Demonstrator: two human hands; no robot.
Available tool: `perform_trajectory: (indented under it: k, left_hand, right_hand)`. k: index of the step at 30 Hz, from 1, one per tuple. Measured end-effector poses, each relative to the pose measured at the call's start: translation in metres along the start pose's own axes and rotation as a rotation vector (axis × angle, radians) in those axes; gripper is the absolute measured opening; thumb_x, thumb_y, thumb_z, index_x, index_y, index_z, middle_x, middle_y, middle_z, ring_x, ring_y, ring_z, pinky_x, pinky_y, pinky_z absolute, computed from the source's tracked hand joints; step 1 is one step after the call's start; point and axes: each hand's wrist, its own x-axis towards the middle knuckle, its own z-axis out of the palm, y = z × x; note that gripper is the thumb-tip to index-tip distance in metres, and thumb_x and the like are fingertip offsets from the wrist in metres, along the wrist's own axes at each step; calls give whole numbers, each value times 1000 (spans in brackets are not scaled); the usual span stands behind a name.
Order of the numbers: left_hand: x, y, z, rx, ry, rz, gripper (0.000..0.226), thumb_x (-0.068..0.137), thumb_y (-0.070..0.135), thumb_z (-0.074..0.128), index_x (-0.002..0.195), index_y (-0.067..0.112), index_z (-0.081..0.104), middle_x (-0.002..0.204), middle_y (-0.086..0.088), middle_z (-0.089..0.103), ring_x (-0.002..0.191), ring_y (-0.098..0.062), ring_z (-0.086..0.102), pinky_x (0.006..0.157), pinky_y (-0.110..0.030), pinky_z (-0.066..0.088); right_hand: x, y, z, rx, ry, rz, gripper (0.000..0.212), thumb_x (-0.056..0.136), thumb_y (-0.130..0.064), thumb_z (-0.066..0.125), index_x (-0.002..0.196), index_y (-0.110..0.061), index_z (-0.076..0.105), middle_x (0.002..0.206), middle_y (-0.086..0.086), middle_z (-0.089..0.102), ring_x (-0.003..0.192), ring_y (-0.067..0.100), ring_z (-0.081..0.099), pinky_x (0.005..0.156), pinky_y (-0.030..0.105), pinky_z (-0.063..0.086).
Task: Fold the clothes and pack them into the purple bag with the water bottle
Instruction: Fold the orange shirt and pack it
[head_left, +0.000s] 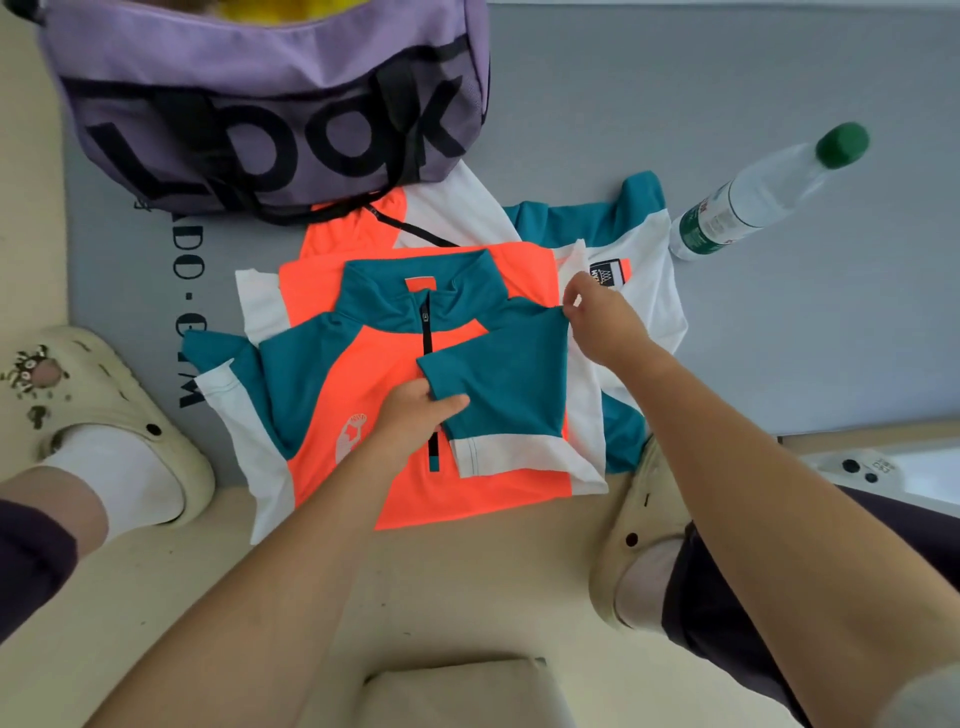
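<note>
From the head view we count one purple bag (270, 104), one water bottle (753, 197) and what look like three garments in the same orange, teal and white, though where one ends under another we cannot tell for sure. The top shirt (358, 395) lies face up on the floor, its zip collar toward the bag, partly on a grey mat (753, 78) and partly on the pale floor (467, 582). Its right-side sleeve is folded across the chest: our left hand (415, 415) pinches the teal sleeve near its inner edge, thumb on top, while our right hand (597, 317) pinches the shoulder fold between fingertips and thumb. A second shirt (644, 249) lies spread beneath it toward the bottle, and a third orange-and-white piece (363, 223) shows behind the collar, its far edge tucked under the bag. The bag stands open at the far end of the mat, black lettering facing us, something yellow (260, 8) showing inside. The bottle lies on its side on the mat, green cap pointing away, just beside the second shirt's hem. We count two cream clogs: a left shoe (114, 405) beside the clothes and a right shoe (639, 530) touching the shirts' near corner. Our forearms cover part of the top shirt's lower front.
</note>
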Motion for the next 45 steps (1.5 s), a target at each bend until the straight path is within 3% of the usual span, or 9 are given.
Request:
perform_trajectory:
  k: [6,12,18,22,25,30,36,41,45]
  left_hand:
    - [3,-5,5,60,137,18,9,96,20,59,101,17,65,92,-6,69,75,-25,67,52,-34,56]
    - [0,-13,0,185,112,1,11,91,18,64,88,24,57,87,-5,68,62,-23,65,42,-28,50]
    - [-7,-16,-5,161,-6,2,35,80,7,74,96,28,51,84,6,72,71,-5,69,55,-19,50]
    - [-8,-22,-4,266,-26,21,49,77,6,72,112,27,45,87,-15,71,69,-23,65,66,-44,56]
    - [-9,-22,-5,343,-50,53,51,75,12,74,114,24,45,90,-9,70,69,-29,69,68,-47,58]
    - [-12,-7,-35,361,279,28,26,77,37,72,92,25,54,84,2,64,69,-20,65,53,-30,47]
    - [-11,9,-127,420,667,251,11,79,21,67,90,23,63,106,1,61,103,-22,56,90,-41,47]
    - [-3,4,-187,571,397,169,46,82,22,70,125,22,54,122,5,55,114,-17,52,102,-41,41]
    - [3,3,-209,794,337,138,31,85,26,69,111,29,53,99,6,55,99,-23,59,96,-46,44]
  right_hand:
    - [-38,23,23,238,-98,253,37,82,-46,70,92,-15,54,84,3,62,72,24,62,69,36,53]
    - [-57,32,46,152,-42,225,18,89,-27,65,81,-12,58,72,-7,53,78,21,54,60,29,36]
    - [-81,15,55,158,-30,255,41,80,-49,70,86,-13,50,74,-3,56,68,18,53,56,33,37]
    - [-100,22,62,-15,-142,337,44,77,-48,71,90,-14,47,83,0,54,75,21,52,61,33,39]
    - [-110,20,61,-93,-136,349,43,80,-48,69,90,-13,47,84,2,54,75,23,53,60,33,40]
    - [-112,-23,71,-36,42,69,44,82,-44,71,94,-13,43,86,1,53,72,22,50,54,33,33]
    - [-92,-101,110,-152,22,-355,57,82,-39,70,127,-12,49,121,6,54,110,29,49,83,43,47]
    - [-80,-124,144,-253,-77,-417,79,80,-47,69,145,-18,35,154,1,32,144,22,26,109,41,29]
    - [-78,-116,153,-295,-108,-402,83,82,-50,66,150,-18,29,160,2,23,149,19,14,116,40,18]
